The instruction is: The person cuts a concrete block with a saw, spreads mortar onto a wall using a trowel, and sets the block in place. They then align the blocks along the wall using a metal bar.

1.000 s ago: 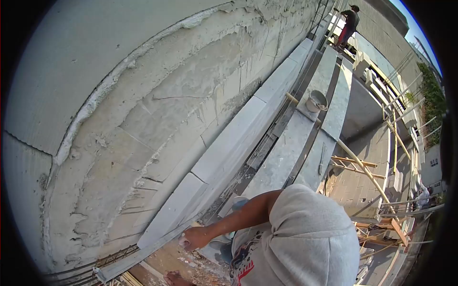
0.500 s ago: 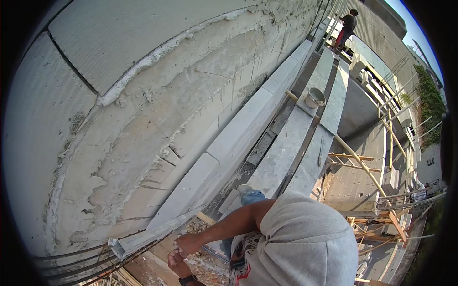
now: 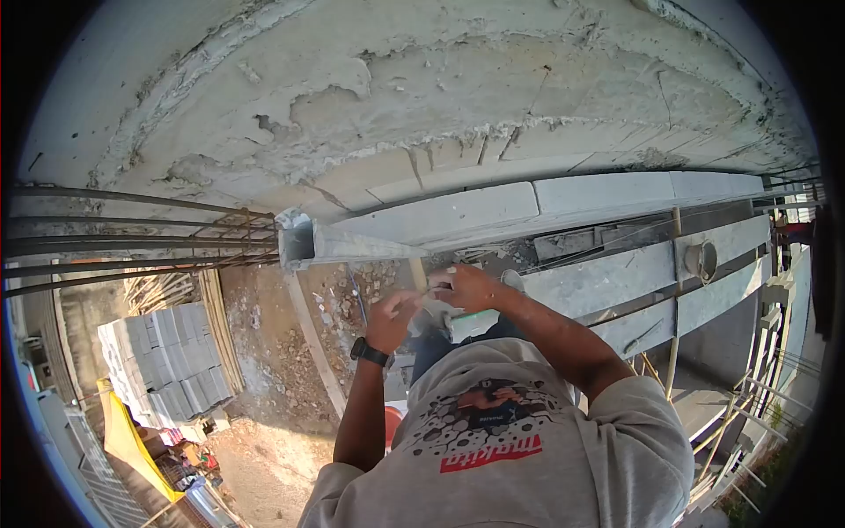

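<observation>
My left hand, with a dark watch on its wrist, is raised in front of my chest with its fingers curled. Close beside it, my right hand is bent in a pinch, the fingertips of both hands nearly meeting. Anything between the fingers is too small to make out. Beyond the hands runs a row of pale blocks along the foot of the rough wall. A grey metal channel juts out at the end of that row, left of my hands.
Scaffold planks stretch to the right, with a bucket on them. Several steel bars stick out at the left. Far below lie rubble ground, a stack of grey blocks and a yellow sheet.
My view has swung left and down, bringing the ground and block stack into sight. A person farther along the scaffold has left clear view. My hands remain close together.
</observation>
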Demonstrator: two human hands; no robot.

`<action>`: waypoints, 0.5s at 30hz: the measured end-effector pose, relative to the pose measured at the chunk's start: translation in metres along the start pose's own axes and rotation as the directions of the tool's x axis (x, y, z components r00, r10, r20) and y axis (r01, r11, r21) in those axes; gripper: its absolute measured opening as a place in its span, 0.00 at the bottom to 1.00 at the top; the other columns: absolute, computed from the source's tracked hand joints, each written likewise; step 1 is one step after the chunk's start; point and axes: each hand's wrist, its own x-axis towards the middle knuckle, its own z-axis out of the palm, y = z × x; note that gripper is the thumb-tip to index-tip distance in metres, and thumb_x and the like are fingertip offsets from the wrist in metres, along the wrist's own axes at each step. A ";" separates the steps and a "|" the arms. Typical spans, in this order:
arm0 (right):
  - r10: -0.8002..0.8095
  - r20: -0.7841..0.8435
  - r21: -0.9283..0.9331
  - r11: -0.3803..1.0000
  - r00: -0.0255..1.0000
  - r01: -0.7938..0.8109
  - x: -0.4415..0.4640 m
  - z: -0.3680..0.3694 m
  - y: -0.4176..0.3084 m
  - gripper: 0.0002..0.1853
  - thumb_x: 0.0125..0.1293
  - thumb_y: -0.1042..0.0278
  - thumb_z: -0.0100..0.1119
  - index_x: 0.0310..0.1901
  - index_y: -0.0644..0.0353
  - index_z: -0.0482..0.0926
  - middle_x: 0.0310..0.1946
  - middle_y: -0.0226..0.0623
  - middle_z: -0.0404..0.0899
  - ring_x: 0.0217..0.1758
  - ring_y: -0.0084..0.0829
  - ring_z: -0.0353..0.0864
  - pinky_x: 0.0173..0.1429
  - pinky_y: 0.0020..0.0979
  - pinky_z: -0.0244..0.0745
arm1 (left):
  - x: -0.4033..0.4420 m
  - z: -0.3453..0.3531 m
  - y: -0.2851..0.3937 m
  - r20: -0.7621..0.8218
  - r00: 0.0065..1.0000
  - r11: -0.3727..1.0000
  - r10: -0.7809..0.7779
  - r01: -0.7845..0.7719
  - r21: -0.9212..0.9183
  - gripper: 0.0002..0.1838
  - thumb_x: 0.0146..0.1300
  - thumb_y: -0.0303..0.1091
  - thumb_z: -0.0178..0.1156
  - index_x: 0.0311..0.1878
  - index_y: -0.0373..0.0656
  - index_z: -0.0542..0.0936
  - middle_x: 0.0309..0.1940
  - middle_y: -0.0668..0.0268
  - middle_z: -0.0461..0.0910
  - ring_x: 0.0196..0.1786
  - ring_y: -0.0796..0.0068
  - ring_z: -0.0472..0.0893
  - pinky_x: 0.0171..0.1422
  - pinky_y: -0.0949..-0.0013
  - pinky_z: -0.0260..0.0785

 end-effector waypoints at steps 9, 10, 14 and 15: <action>0.183 -0.608 -0.115 0.942 0.772 -0.315 0.049 -0.091 0.009 0.12 0.70 0.57 0.60 0.36 0.56 0.83 0.26 0.45 0.85 0.35 0.52 0.86 0.42 0.50 0.79 | 0.009 -0.087 -0.017 -0.416 0.906 0.981 -0.077 0.143 0.129 0.15 0.73 0.34 0.63 0.58 0.38 0.82 0.50 0.60 0.86 0.53 0.73 0.84 0.60 0.67 0.74; 0.214 -0.542 -0.067 0.953 0.812 -0.296 0.067 -0.084 0.007 0.11 0.69 0.57 0.60 0.37 0.56 0.84 0.27 0.44 0.85 0.36 0.51 0.86 0.43 0.50 0.79 | 0.024 -0.091 -0.020 -0.435 0.898 0.988 -0.064 0.118 0.099 0.16 0.73 0.35 0.63 0.60 0.38 0.81 0.52 0.59 0.86 0.54 0.72 0.84 0.61 0.66 0.74; 0.133 -0.325 0.066 0.991 0.937 -0.118 0.150 -0.034 0.024 0.12 0.68 0.56 0.62 0.40 0.55 0.87 0.31 0.45 0.86 0.38 0.49 0.86 0.47 0.48 0.78 | 0.106 -0.092 -0.011 -0.301 0.825 0.756 0.479 -0.213 0.619 0.21 0.70 0.33 0.64 0.65 0.41 0.80 0.53 0.52 0.86 0.58 0.58 0.84 0.67 0.59 0.71; 0.056 -0.336 0.056 0.998 0.940 -0.040 0.167 -0.014 0.035 0.13 0.68 0.55 0.63 0.40 0.56 0.88 0.30 0.46 0.85 0.37 0.49 0.86 0.46 0.48 0.78 | 0.120 -0.089 -0.013 -0.237 0.862 0.747 0.448 -0.215 0.629 0.21 0.71 0.33 0.63 0.65 0.41 0.80 0.55 0.52 0.85 0.59 0.58 0.83 0.67 0.59 0.71</action>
